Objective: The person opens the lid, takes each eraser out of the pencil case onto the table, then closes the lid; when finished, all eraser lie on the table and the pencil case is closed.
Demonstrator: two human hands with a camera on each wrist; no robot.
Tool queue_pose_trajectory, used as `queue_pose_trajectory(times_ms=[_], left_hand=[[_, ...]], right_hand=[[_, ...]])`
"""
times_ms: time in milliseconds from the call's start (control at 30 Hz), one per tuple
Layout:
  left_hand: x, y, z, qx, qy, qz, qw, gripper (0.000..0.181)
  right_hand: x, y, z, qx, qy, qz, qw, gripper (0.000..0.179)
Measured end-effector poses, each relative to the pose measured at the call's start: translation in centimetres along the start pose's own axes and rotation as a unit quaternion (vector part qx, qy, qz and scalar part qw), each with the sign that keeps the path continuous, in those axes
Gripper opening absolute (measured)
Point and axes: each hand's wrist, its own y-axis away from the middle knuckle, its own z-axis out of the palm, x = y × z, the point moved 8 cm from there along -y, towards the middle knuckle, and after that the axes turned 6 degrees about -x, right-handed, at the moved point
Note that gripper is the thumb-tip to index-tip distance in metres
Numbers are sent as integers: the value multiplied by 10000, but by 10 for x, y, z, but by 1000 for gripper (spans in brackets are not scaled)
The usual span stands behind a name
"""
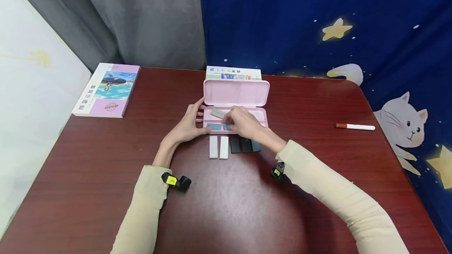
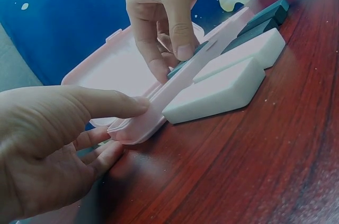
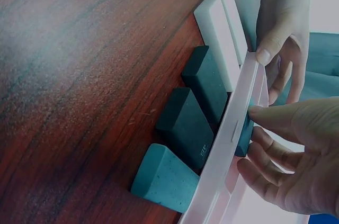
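Cream sleeves (image 1: pixel 137 211) flank six o'clock as the right hand (image 1: pixel 243 122) pinches a blue-gray block (image 3: pixel 244 139), apparently seating it inside the pink case (image 1: pixel 236 93); the left hand (image 1: pixel 188 124), fingers spread, touches its nine-o'clock end. Next calls for clean release.

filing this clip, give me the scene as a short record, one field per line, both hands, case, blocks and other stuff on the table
left hand: at the left end of the pink case, thumb touching it
right hand: pinches a blue-grey block at the case's front
lid: open
inside, front left: another blue-grey block
behind that: grey-and-beige piece, slantwise
row before case: two white blocks, two dark blocks, one blue-grey block
books: left book; book behind the lid
marker: far right
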Motion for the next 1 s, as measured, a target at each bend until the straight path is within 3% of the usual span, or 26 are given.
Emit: queue_pose_trajectory(times_ms=[267,1000], left_hand=[[1,3,1,-12,-13,-28,10000,95],[0,1,-2,11,-16,-131,9999,97]], right_hand=[[2,3,0,33,41,167,9998,16],[14,8,-14,509,-798,32,9955,14]])
